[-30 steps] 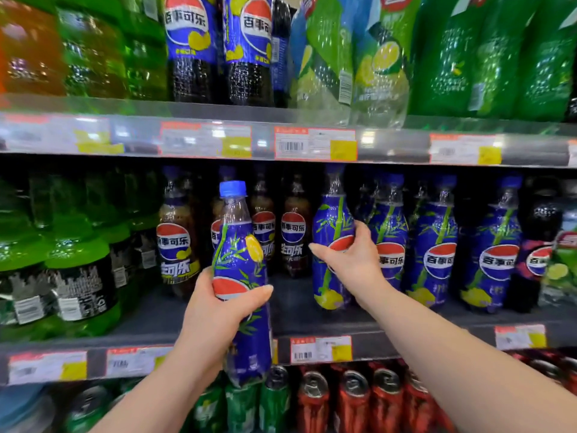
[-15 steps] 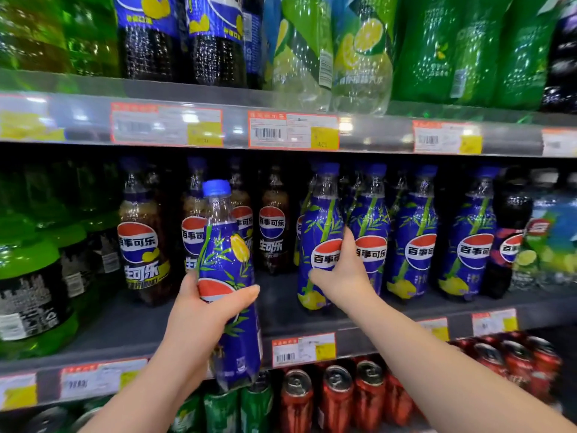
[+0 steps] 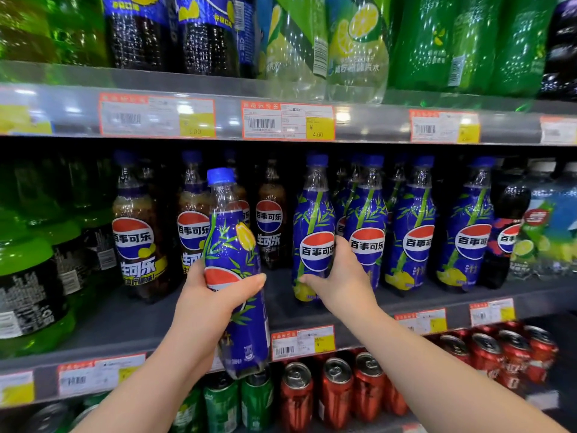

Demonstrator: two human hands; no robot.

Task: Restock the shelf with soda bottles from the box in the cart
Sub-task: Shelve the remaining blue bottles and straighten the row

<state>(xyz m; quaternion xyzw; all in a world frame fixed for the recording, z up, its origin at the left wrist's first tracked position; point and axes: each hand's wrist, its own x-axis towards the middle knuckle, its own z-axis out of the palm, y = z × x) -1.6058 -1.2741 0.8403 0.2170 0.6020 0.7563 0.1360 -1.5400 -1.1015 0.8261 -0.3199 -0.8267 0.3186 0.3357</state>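
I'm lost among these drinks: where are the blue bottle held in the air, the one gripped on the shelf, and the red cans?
Held blue Pepsi bottle (image 3: 232, 251): head view, label above the thumb.
Shelf Pepsi bottle (image 3: 313, 214): head view, upper label.
Red cans (image 3: 296, 398): head view, leftmost can's side.

Bright overhead store light throws white glare spots along the upper shelf rail (image 3: 359, 120). The recess behind the bottles stays dark. Edges curve with wide-angle distortion; the corners and price tags (image 3: 156, 118) look soft, smeared.

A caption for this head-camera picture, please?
Left hand holds a blue soda bottle; right hand grips a shelved bottle.
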